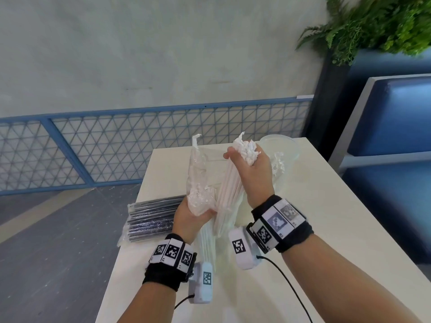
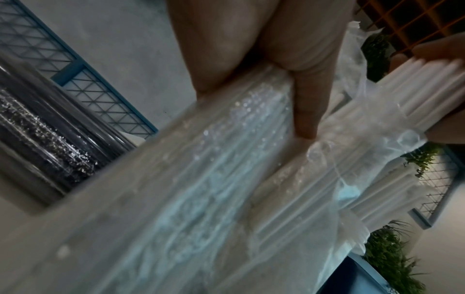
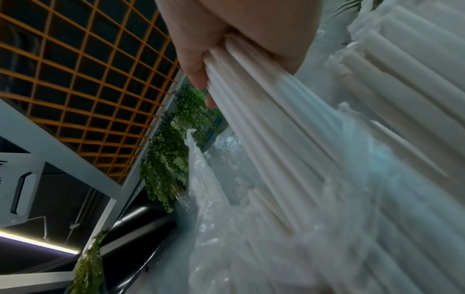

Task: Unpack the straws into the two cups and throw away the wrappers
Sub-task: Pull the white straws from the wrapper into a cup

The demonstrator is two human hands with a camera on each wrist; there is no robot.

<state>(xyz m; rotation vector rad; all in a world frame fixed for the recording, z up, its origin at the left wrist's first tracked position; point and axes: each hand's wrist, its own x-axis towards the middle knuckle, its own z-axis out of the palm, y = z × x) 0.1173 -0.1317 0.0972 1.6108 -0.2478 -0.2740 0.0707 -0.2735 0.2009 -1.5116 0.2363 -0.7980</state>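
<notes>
Above the table [image 1: 326, 206], right hand [image 1: 253, 173] grips white straws [image 1: 229, 183], left hand [image 1: 191, 217] clutching their clear wrapper [image 1: 198, 173].

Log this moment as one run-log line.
step: unpacking white straws | left hand: grips clear wrapper | right hand: grips white straws | black straw pack: unopened on table
</notes>
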